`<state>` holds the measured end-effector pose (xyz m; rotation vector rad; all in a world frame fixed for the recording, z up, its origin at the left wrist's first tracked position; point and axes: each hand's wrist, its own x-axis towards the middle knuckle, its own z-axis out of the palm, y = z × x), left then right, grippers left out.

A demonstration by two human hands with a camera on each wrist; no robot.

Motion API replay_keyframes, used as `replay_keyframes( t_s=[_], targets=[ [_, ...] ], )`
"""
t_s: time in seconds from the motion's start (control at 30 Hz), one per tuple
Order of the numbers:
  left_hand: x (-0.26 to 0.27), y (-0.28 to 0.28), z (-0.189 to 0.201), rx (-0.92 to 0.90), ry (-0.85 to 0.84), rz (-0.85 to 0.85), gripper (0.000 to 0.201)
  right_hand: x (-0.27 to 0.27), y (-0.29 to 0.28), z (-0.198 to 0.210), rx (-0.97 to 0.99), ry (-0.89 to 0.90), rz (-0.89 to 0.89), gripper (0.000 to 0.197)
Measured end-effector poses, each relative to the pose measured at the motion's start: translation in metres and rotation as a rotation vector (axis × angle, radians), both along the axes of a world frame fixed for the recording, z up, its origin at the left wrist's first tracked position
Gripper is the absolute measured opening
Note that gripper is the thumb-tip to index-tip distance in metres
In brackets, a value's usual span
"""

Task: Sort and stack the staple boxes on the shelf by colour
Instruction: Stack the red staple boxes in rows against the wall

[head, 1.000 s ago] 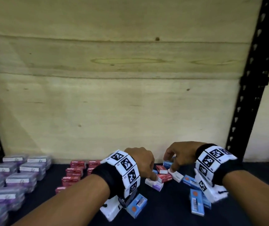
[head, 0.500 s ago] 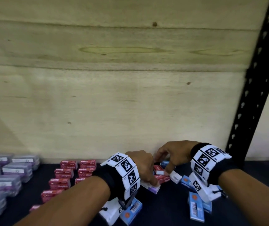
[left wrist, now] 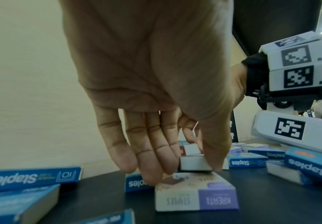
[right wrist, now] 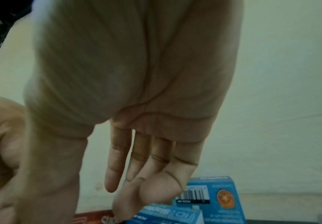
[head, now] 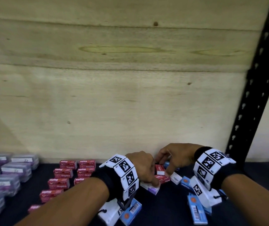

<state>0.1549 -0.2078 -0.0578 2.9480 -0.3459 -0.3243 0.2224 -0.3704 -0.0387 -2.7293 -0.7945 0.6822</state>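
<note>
On the dark shelf (head: 166, 207), my left hand (head: 153, 181) reaches down into a loose pile. Its thumb and fingers pinch a small red staple box (head: 162, 178) that lies on a white-and-purple box (head: 151, 188). In the left wrist view this pinched box (left wrist: 193, 165) shows a white end above the purple box (left wrist: 196, 195). Just behind, my right hand (head: 163, 165) has its fingers and thumb curled round a second red box (head: 160, 169). The right wrist view shows the right hand (right wrist: 118, 204) above a red box (right wrist: 91, 219) and a blue box (right wrist: 213, 197).
Stacked purple boxes (head: 8, 173) fill the far left, with red stacks (head: 71, 172) beside them. Loose blue boxes (head: 197, 211) lie right of the hands and one (head: 130, 212) under my left wrist. A white box (head: 176, 177) lies nearby. The plywood wall (head: 114, 95) and black post (head: 257, 95) close the space.
My right hand has shifted left from the white box onto the red box beside my left hand. The left hand has stayed on the pile.
</note>
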Motion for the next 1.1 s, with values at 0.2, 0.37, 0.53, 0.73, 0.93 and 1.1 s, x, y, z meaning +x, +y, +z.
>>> replay_keyframes(
  t_s=[0.2,0.37,0.53,0.73,0.93,1.1],
  targets=[
    [-0.005,0.001,0.006,-0.062,-0.039,0.026,0.036,-0.011,-0.009,0.008,-0.007,-0.047,-0.022,0.067],
    [-0.016,0.013,0.016,-0.107,-0.071,0.018,0.030,-0.024,-0.018,0.022,-0.041,-0.109,-0.087,0.069],
    [-0.036,0.034,0.032,-0.151,-0.069,0.016,0.030,-0.044,-0.019,0.039,-0.035,-0.116,-0.108,0.064],
    [-0.079,0.069,0.051,-0.133,-0.070,0.032,0.027,-0.078,0.005,0.052,0.013,-0.073,-0.024,0.063],
    [-0.136,0.112,0.058,-0.075,-0.014,0.049,0.026,-0.126,0.052,0.053,-0.010,-0.049,0.128,0.065],
    [-0.178,0.150,0.048,-0.071,0.108,0.107,0.024,-0.172,0.099,0.045,-0.102,-0.072,0.277,0.066]
  ],
)
